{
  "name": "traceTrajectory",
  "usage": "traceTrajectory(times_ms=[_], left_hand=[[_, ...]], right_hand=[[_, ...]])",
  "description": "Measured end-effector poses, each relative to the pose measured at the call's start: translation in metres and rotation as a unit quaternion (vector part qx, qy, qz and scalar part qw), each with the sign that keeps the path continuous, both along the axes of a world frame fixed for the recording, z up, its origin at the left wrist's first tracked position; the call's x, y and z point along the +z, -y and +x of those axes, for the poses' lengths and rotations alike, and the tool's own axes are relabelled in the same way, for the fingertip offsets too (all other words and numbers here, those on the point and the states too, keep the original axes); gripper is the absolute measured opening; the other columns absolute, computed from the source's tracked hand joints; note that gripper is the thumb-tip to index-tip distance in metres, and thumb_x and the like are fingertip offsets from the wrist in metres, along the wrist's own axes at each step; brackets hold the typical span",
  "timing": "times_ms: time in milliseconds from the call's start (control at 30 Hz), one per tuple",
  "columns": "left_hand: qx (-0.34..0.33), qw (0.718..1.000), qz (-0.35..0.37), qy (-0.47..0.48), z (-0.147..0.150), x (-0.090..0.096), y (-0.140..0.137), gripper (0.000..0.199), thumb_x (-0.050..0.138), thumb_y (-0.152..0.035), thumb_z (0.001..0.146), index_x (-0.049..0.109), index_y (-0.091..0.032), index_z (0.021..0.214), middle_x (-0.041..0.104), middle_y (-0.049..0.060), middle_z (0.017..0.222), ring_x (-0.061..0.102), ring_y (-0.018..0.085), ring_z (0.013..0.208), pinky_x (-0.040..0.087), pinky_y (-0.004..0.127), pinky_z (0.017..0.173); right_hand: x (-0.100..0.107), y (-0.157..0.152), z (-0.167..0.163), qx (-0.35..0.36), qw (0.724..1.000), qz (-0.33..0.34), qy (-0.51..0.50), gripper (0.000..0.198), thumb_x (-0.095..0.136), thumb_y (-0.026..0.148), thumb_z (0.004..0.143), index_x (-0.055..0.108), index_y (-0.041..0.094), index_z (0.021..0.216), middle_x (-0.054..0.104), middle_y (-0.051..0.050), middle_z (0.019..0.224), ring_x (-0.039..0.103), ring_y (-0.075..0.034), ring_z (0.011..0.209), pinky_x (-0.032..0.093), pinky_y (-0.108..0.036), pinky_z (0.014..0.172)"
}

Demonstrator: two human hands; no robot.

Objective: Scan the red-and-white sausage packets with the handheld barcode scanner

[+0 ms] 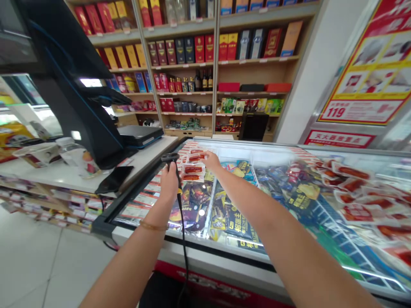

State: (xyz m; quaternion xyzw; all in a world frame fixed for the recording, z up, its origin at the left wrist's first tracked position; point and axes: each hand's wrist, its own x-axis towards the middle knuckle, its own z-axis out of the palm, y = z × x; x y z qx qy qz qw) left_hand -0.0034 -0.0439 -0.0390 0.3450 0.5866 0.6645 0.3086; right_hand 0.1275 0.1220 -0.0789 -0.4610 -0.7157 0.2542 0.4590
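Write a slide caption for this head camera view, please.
Left hand holding a corded scanner, right hand at packaged sausages on a glass-topped freezer, facing shelves of boxes.

My left hand (169, 182) hides part of the scanner (170, 158). The black monitor (64, 40) at ten o'clock runs past the top edge, the poster (362, 106) at two past the right. Price tags (199, 20) at twelve are too small to read.

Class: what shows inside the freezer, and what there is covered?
Inside the freezer, dark packs and blue bags lie beside a white divider. Lower layers are covered by upper ones; sausage packs and the right arm block other parts.
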Motion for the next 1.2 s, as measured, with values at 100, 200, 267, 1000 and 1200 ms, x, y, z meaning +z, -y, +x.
traceTrajectory(times_ms=[100,200,267,1000,1200], left_hand=[[-0.002,1.0,-0.007,0.003,-0.002,-0.001,-0.001,0.028,0.047,-0.047,0.086,0.05,-0.019,0.083,0.055,-0.003,0.063,0.047,0.009,0.038,0.037,0.021,0.036],[-0.035,0.999,-0.001,0.036,0.012,-0.001,-0.005,0.029,0.05,-0.048,0.085,0.049,-0.019,0.081,0.055,-0.003,0.062,0.046,0.009,0.037,0.037,0.021,0.035],[-0.06,0.997,-0.001,0.055,0.031,-0.001,-0.009,0.029,0.05,-0.048,0.084,0.05,-0.019,0.08,0.056,-0.003,0.062,0.046,0.009,0.036,0.037,0.022,0.035],[-0.314,0.947,-0.053,0.03,0.232,-0.04,0.006,0.038,0.059,-0.055,0.079,0.052,-0.019,0.084,0.059,-0.002,0.067,0.049,0.008,0.038,0.038,0.022,0.035],[-0.299,0.952,-0.06,0.033,0.225,-0.038,0.005,0.039,0.06,-0.056,0.078,0.051,-0.018,0.083,0.06,-0.001,0.066,0.049,0.008,0.037,0.037,0.022,0.035]], right_hand=[[-0.005,0.0,-0.003,0.02,0.999,-0.012,0.021,0.026,0.061,0.016,0.075,0.072,0.021,0.098,0.072,-0.001,0.099,0.065,-0.021,0.096,0.048,-0.038,0.095],[-0.007,0.007,0.014,0.008,0.999,0.025,0.04,0.023,0.062,0.017,0.077,0.072,0.021,0.097,0.07,-0.004,0.108,0.062,-0.021,0.107,0.044,-0.037,0.101],[-0.007,0.015,0.037,-0.015,0.997,0.057,0.055,0.022,0.061,0.017,0.078,0.072,0.019,0.098,0.068,-0.006,0.113,0.059,-0.022,0.113,0.041,-0.037,0.104],[0.015,0.171,0.417,-0.268,0.8,-0.215,0.493,0.068,0.086,0.013,0.043,0.07,0.025,0.108,0.062,-0.018,0.11,0.061,-0.04,0.105,0.052,-0.049,0.077],[-0.013,0.154,0.435,-0.259,0.862,-0.108,0.423,0.022,0.078,0.006,0.046,0.063,0.021,0.054,0.063,-0.009,0.064,0.067,-0.028,0.07,0.052,-0.043,0.066]])
